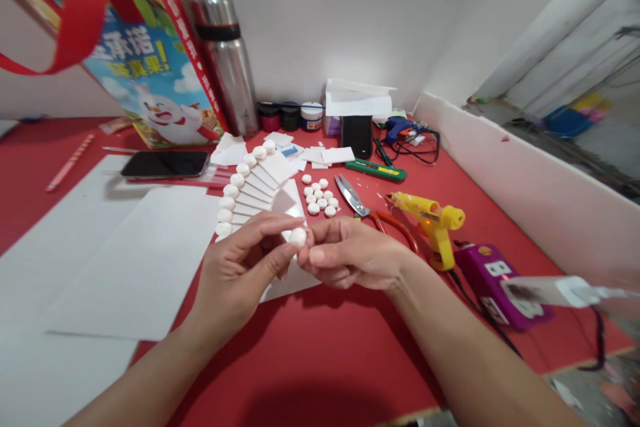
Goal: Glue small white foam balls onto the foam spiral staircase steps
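Showing a small, rounded white piece (298,237) clamped by thumb and forefinger of the left hand (227,270), above the red tabletop (300,353). Adjoined bunched fingers of the right hand (357,257), grip obscured; was partly covered, with direction and long axis indistinguishable.

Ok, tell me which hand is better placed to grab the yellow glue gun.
The right hand, I'd judge: the yellow glue gun lies on its side, nearer to it, while the left hand is farther off, pinching a white ball.
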Tool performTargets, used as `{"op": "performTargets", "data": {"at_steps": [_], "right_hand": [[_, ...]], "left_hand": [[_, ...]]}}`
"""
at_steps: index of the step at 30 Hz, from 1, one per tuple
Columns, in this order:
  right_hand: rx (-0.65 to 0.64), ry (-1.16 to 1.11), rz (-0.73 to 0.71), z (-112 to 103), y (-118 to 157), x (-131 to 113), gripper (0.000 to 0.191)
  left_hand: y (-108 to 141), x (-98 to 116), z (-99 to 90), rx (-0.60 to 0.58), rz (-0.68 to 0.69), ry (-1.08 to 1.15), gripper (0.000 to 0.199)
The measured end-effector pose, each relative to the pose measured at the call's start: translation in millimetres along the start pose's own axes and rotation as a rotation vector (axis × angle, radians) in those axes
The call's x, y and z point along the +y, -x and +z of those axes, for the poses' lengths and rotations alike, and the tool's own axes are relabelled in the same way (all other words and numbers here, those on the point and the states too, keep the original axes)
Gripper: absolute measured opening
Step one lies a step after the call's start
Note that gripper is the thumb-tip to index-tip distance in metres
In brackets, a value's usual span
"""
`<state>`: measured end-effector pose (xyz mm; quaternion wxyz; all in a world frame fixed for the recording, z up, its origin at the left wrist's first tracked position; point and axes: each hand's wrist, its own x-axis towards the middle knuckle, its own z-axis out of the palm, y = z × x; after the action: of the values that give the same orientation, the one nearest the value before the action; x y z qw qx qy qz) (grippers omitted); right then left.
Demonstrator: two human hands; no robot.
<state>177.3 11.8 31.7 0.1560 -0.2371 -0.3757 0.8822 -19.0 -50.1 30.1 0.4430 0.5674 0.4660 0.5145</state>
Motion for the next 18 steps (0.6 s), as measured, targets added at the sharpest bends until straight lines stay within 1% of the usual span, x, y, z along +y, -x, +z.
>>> {"op": "performTargets", "data": {"at_steps": [2,3,4,5,6,7,8,9,10,11,12,13,14,15,16,17,18], "right_hand": [[-0.051,0.105,-0.032,2.5,5.6,-4.1,0.031],[-0.043,0.178,-0.059,5.5,10.4,-7.7,0.03],[-0.001,0.276,-0.088,9.8,16.6,-12.0,0.03],[0.102,0.408,-0.128,15.1,23.6,-16.3,0.03],[0.265,0.593,-0.156,21.0,30.9,-19.9,0.029],[0.477,0.828,-0.172,26.8,38.1,-22.3,0.027],[0.724,1.11,-0.157,31.7,44.5,-22.9,0.026],[0.945,1.387,-0.076,35.2,49.8,-21.5,0.025],[1.119,1.627,0.025,37.0,53.8,-18.3,0.023],[1.204,1.815,0.132,37.0,56.4,-13.7,0.02],[1.21,1.948,0.217,35.5,58.1,-8.2,0.018],[1.166,2.032,0.267,33.2,59.1,-2.7,0.017],[1.103,2.076,0.285,30.6,60.1,2.5,0.016],[1.062,2.094,0.275,28.4,61.8,6.7,0.015],[1.053,2.094,0.251,26.9,64.7,9.7,0.015],[1.077,2.084,0.223,26.2,69.1,11.7,0.015],[1.14,2.07,0.194,26.3,75.2,12.6,0.016]], "left_hand": [[-0.3,-0.3,0.9,0.09,-0.012,-0.015,0.018],[-0.8,-0.3,1.3,0.141,-0.018,-0.007,0.017],[-1.3,-0.3,1.6,0.187,-0.023,0.008,0.016],[-1.9,-0.2,1.7,0.223,-0.027,0.023,0.016],[-2.5,0.0,1.7,0.248,-0.028,0.038,0.017],[-3.1,0.2,1.5,0.263,-0.032,0.049,0.017],[-3.4,0.6,1.3,0.273,-0.038,0.059,0.018],[-3.6,1.0,1.2,0.279,-0.045,0.069,0.019],[-3.6,1.4,1.1,0.282,-0.05,0.08,0.021],[-3.6,1.8,1.2,0.28,-0.054,0.089,0.021],[-3.5,2.3,1.5,0.275,-0.056,0.095,0.022],[-3.4,2.7,1.9,0.27,-0.053,0.095,0.022],[-3.3,3.0,2.5,0.269,-0.043,0.092,0.021],[-3.2,3.1,3.1,0.269,-0.028,0.086,0.021],[-3.2,3.1,3.6,0.272,-0.011,0.079,0.02],[-3.1,3.0,4.0,0.274,0.009,0.074,0.019],[-3.0,2.6,4.2,0.274,0.026,0.07,0.019]]}}
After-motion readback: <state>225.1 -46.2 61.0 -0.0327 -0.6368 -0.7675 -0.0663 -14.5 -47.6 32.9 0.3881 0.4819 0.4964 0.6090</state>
